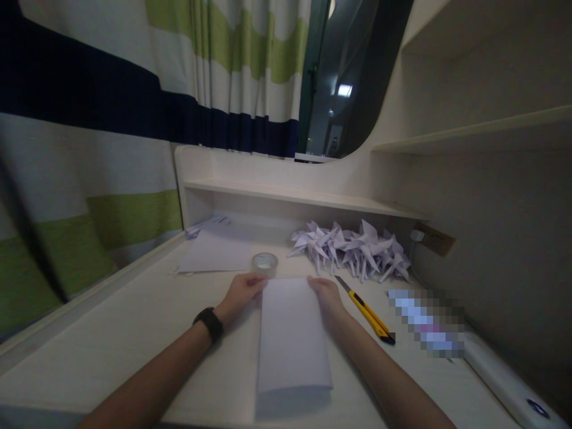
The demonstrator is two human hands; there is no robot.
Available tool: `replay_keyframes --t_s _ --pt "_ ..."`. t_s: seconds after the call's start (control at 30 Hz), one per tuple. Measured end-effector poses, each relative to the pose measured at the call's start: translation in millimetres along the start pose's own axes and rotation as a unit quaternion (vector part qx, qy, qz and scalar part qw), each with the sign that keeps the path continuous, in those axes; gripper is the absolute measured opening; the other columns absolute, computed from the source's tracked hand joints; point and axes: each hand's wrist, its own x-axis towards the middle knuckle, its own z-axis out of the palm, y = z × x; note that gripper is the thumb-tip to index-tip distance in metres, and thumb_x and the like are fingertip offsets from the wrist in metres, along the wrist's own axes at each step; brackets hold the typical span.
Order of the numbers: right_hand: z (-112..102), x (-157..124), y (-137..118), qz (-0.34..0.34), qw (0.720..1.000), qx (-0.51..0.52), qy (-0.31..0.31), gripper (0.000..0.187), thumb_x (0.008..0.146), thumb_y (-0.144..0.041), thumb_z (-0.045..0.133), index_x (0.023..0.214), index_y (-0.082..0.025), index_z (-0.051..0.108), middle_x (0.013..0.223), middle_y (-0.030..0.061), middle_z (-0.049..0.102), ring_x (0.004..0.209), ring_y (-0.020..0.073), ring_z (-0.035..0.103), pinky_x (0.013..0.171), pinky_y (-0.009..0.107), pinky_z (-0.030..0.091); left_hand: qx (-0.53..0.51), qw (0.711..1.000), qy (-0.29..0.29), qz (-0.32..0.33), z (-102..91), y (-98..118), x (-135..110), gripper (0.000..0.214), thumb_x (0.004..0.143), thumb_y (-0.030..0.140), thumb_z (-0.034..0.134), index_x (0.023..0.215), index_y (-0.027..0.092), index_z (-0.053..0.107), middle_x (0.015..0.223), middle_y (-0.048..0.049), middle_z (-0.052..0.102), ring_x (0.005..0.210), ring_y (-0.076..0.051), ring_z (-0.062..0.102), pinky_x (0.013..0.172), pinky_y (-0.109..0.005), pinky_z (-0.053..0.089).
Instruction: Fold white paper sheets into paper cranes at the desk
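Observation:
A white sheet of paper [292, 333], folded over lengthwise, lies on the pale desk [134, 333] in front of me. My left hand [241, 292] pinches its far left corner, fingers curled on the edge. My right hand [328, 295] presses on its far right corner, fingers closed on the paper. A black watch band [209, 323] sits on my left wrist.
A roll of clear tape [265, 263] stands just beyond the sheet. A yellow utility knife [366, 311] lies to the right. A heap of folded paper pinwheels [353, 247] fills the back right. Flat sheets [218, 250] lie at the back left, by the curtain.

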Motion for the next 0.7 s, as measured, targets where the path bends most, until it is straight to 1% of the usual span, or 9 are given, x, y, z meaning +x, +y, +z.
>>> replay_keyframes --t_s 0.07,0.1,0.2,0.27,0.4,0.47,0.53,0.6,0.7 --pt "1.0 -0.3 -0.4 -0.018 1.000 -0.012 0.016 0.033 0.061 -0.043 0.076 0.057 -0.016 0.058 0.049 -0.0012 0.056 0.045 0.0120 0.047 0.047 0.025 0.032 -0.013 1.000 -0.001 -0.009 0.7 0.8 -0.4 0.032 0.069 0.039 0.071 0.082 0.010 0.072 0.072 -0.0072 0.068 0.060 -0.015 0.058 0.056 -0.026 0.044" --pt "1.7 -0.8 -0.9 -0.013 1.000 -0.012 0.009 0.034 0.062 -0.045 0.075 0.058 -0.016 0.058 0.048 -0.0011 0.056 0.045 0.0122 0.047 0.047 0.025 0.032 -0.013 1.000 0.003 -0.012 0.9 0.9 -0.4 0.032 0.069 0.040 0.072 0.081 0.010 0.072 0.069 -0.0067 0.067 0.058 -0.014 0.057 0.055 -0.025 0.043" --pt "3.5 -3.2 -3.0 0.034 0.999 0.001 -0.040 0.036 0.063 -0.048 0.073 0.059 -0.015 0.059 0.049 0.0011 0.058 0.045 0.0137 0.049 0.047 0.026 0.033 -0.003 1.000 0.020 -0.008 0.6 0.3 -0.3 0.033 0.068 0.041 0.072 0.079 0.009 0.072 0.063 -0.0052 0.064 0.052 -0.012 0.052 0.050 -0.024 0.038" --pt "3.6 -4.4 -4.1 0.048 0.998 0.006 -0.046 0.035 0.063 -0.046 0.073 0.058 -0.015 0.059 0.049 0.0018 0.058 0.044 0.0139 0.048 0.047 0.027 0.034 -0.003 1.000 0.020 -0.005 0.2 -0.2 -0.1 0.034 0.069 0.041 0.071 0.078 0.009 0.072 0.061 -0.0049 0.063 0.051 -0.012 0.051 0.049 -0.024 0.037" --pt "1.6 -3.2 -3.7 0.034 0.999 0.001 -0.030 0.023 0.060 -0.035 0.072 0.059 -0.015 0.062 0.049 0.0007 0.058 0.046 0.0139 0.049 0.047 0.026 0.033 0.004 1.000 -0.001 -0.008 0.6 1.5 -1.1 0.034 0.069 0.042 0.070 0.077 0.010 0.072 0.063 -0.0055 0.064 0.052 -0.013 0.051 0.049 -0.024 0.037" --pt "0.7 -1.6 -2.4 0.007 1.000 -0.004 -0.009 0.016 0.058 -0.028 0.072 0.063 -0.015 0.065 0.053 0.0010 0.061 0.050 0.0141 0.051 0.051 0.026 0.035 0.010 1.000 -0.006 -0.014 1.8 4.4 -2.7 0.032 0.069 0.041 0.071 0.076 0.010 0.072 0.060 -0.0046 0.063 0.050 -0.012 0.050 0.049 -0.024 0.036" --pt "0.7 -0.6 -0.9 -0.018 1.000 -0.013 0.019 0.014 0.056 -0.024 0.072 0.065 -0.014 0.068 0.057 0.0012 0.063 0.053 0.0140 0.052 0.053 0.026 0.036 0.017 1.000 -0.008 -0.017 3.3 8.3 -4.9 0.029 0.068 0.039 0.071 0.072 0.010 0.071 0.054 -0.0024 0.059 0.047 -0.011 0.047 0.048 -0.024 0.035" --pt "1.4 -0.3 0.2 -0.025 0.999 -0.018 0.033 0.013 0.056 -0.024 0.072 0.063 -0.014 0.068 0.056 0.0013 0.063 0.053 0.0138 0.052 0.053 0.026 0.036 0.022 1.000 -0.010 -0.017 4.9 12.0 -7.3 0.028 0.067 0.038 0.072 0.069 0.010 0.070 0.051 -0.0012 0.056 0.046 -0.011 0.045 0.048 -0.024 0.034" --pt "2.6 -0.4 0.9 -0.026 0.999 -0.013 0.035 0.015 0.058 -0.027 0.074 0.062 -0.015 0.068 0.055 0.0014 0.063 0.052 0.0140 0.051 0.052 0.026 0.036 0.017 1.000 -0.012 -0.015 6.3 14.3 -9.5 0.029 0.067 0.039 0.072 0.070 0.010 0.070 0.050 -0.0003 0.054 0.045 -0.010 0.044 0.047 -0.024 0.032"
